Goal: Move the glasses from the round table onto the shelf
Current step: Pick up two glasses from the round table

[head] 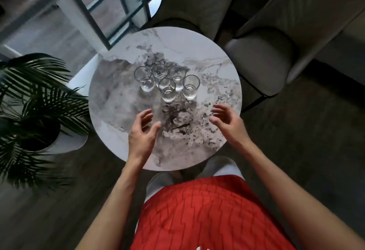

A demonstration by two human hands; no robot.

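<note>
Several clear drinking glasses [167, 89] stand upright in a tight cluster near the middle of the round marble table [207, 56]. My left hand [143, 133] hovers over the table's near left part, fingers loosely spread and holding nothing, a short way in front of the leftmost glass [145, 80]. My right hand [227, 121] hovers over the near right part, fingers also relaxed and holding nothing, just in front of the rightmost glass [190, 87]. A dark-framed shelf unit with glass panes [110, 10] stands beyond the table at the upper left.
A potted palm [37, 111] stands close to the table's left side. Two grey upholstered chairs [262, 60] stand at the table's far and right sides. Dark floor surrounds the table.
</note>
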